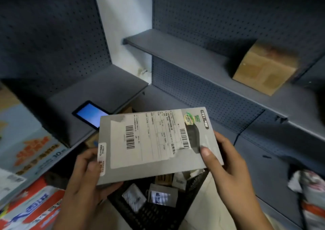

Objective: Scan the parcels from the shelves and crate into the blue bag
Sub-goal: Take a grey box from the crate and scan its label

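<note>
A flat grey parcel (pixel 151 170), label up, was held between two grips: the left grip (pixel 84 175) curled round one end, the right grip (pixel 226 162) pinched the other. Below them sat a black crate (pixel 158 214).

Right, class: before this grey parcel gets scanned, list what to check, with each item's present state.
1. Grey parcel gripped by left hand and right hand: ok.
2. Label faces up, barcodes uncovered: ok.
3. Device on the left shelf has its screen lit: ok.
4. Label aimed at the device: cannot tell.
5. Blue bag ready: cannot tell, not in view.
6. More parcels waiting in the black crate: ok.
</note>
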